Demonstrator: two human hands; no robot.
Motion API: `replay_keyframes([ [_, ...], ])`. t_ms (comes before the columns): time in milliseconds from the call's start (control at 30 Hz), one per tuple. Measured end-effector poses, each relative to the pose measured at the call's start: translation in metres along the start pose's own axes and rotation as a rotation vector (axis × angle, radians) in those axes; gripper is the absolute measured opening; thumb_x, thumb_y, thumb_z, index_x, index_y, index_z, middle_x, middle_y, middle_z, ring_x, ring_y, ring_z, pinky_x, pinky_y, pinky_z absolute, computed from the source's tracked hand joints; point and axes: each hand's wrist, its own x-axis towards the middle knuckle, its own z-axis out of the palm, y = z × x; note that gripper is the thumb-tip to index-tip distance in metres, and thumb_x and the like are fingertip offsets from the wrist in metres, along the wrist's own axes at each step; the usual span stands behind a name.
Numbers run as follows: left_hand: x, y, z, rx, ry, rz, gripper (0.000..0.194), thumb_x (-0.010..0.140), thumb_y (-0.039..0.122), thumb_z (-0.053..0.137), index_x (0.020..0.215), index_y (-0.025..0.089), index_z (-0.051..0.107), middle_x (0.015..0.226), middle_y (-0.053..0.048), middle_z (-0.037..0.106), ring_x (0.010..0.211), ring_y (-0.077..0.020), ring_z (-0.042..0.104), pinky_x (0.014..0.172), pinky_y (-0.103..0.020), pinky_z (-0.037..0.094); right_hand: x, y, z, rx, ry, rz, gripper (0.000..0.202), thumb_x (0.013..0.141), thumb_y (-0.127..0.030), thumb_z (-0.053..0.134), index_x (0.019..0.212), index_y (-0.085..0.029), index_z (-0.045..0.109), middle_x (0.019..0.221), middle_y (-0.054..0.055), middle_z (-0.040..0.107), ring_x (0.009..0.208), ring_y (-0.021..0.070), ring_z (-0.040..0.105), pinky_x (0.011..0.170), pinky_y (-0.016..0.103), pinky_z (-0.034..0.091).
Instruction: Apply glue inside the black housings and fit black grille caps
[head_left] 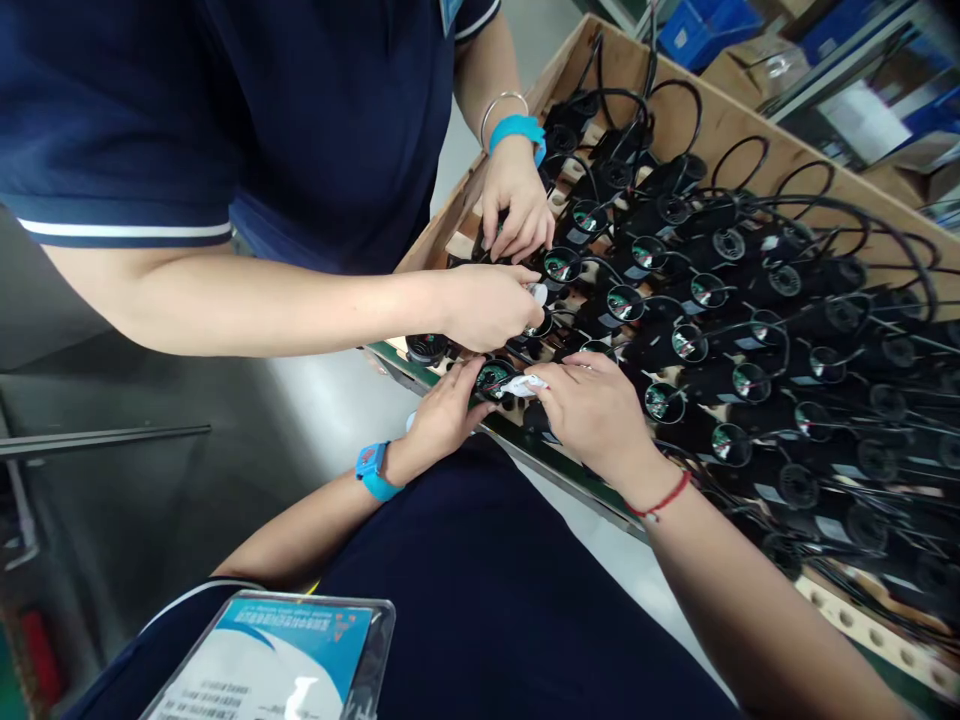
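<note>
Rows of black cylindrical housings (707, 290) with green circuit boards inside and black cables fill a wooden crate (847, 180). At the crate's near edge, my left hand (442, 412), with a blue wristband, has its fingers round the rim of one black housing (493, 377). My right hand (596, 415), with a red string bracelet, pinches a small white packet or tube (523, 385), its tip at that housing's open end. What the tip touches inside is too small to tell.
A person in a navy shirt (322, 130) stands at the left; their hands (491, 305) reach over the housings just beyond mine, one holding something white. Blue bins (701, 30) and cardboard boxes (757, 70) lie behind the crate. A badge (277, 655) hangs below.
</note>
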Motion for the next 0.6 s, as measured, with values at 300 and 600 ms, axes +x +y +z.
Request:
replay_keyframes([
  [300, 0.0002, -0.0026, 0.0031, 0.032, -0.011, -0.02, 0.061, 0.087, 0.027, 0.059, 0.139, 0.012, 0.033, 0.141, -0.019, 0.046, 0.135, -0.0317, 0.041, 0.111, -0.049, 0.039, 0.0018, 0.005, 0.001, -0.027, 0.007, -0.014, 0.024, 0.095, -0.017, 0.042, 0.087, -0.015, 0.065, 0.071, 0.002, 0.07, 0.062, 0.0157, 0.061, 0.084, 0.032, 0.04],
  [600, -0.0001, -0.0032, 0.0027, 0.026, 0.004, -0.001, 0.06, 0.087, 0.028, 0.059, 0.139, 0.015, 0.032, 0.141, -0.018, 0.046, 0.135, -0.0296, 0.042, 0.11, -0.049, 0.04, 0.0032, 0.0044, 0.0012, -0.048, 0.026, -0.031, 0.022, 0.095, -0.017, 0.044, 0.086, -0.016, 0.064, 0.068, 0.0, 0.069, 0.062, 0.0148, 0.061, 0.085, 0.032, 0.04],
])
